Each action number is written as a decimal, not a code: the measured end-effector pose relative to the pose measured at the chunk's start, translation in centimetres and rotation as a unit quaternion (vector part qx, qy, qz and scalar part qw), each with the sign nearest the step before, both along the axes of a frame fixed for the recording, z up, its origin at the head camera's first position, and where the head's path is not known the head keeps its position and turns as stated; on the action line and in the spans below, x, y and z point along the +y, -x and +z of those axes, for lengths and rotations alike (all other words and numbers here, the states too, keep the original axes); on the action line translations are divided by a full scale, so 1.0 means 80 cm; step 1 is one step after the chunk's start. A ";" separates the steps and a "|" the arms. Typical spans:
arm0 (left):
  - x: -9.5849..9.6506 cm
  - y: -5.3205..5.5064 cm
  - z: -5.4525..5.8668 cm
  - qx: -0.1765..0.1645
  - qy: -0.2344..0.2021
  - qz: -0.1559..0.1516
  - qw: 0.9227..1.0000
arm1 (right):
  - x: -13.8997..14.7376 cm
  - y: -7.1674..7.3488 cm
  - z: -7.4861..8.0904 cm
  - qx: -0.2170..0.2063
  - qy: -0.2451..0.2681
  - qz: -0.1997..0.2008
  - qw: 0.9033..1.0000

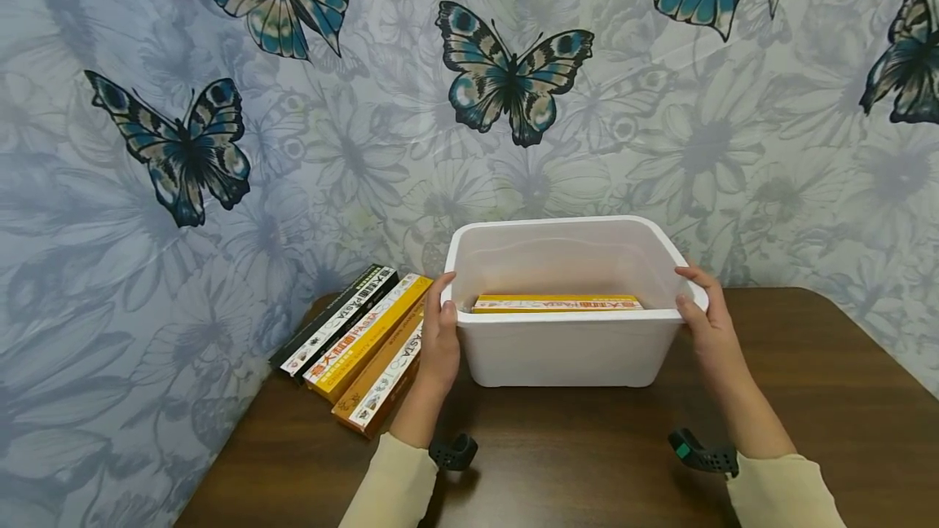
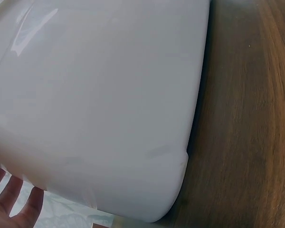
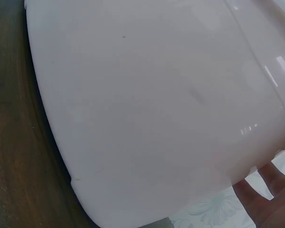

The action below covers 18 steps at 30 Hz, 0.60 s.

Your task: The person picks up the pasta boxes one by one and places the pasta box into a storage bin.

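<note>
A white plastic storage bin [image 1: 565, 353] stands on the brown table, with a yellow book [image 1: 557, 302] with a white printed spine visible inside it. My left hand [image 1: 440, 345] grips the bin's left end by the rim, thumb toward me. On the opposite end my right hand [image 1: 710, 320] holds the rim the same way. Both wrist views are mostly filled by the bin's smooth wall, with fingertips [image 2: 31, 206] of the left hand and fingers [image 3: 268, 187] of the right hand against its far side. Whatever lies lower in the bin is hidden by the front wall.
Left of the bin lie a black book [image 1: 333, 320], a yellow book [image 1: 367, 341] and a brown one [image 1: 385, 377], side by side at a slant, partly behind the left hand. Butterfly-patterned wall covering [image 1: 381, 145] rises behind the wooden table [image 1: 572, 455].
</note>
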State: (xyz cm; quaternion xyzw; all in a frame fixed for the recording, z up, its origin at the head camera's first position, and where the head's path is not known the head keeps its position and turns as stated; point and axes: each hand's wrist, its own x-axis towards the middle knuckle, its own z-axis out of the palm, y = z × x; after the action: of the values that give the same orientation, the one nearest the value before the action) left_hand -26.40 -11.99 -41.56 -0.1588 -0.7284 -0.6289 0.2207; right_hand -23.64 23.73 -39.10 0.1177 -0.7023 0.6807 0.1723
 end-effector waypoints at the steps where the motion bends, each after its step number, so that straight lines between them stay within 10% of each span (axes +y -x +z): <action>1: 0.000 0.000 -0.001 -0.001 0.000 0.000 1.000 | 0.000 0.000 -0.001 -0.002 0.007 0.001 1.000; 18: -0.047 -0.040 -0.019 -0.026 0.053 -0.015 0.998 | -0.009 -0.003 -0.006 -0.019 0.025 -0.033 0.999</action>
State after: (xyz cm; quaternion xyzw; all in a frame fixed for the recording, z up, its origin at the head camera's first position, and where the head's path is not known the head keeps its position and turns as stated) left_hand -23.23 -15.76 -43.11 -0.1648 -0.7635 -0.5970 0.1832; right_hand -23.43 23.00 -39.57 0.0775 -0.6916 0.6942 0.1841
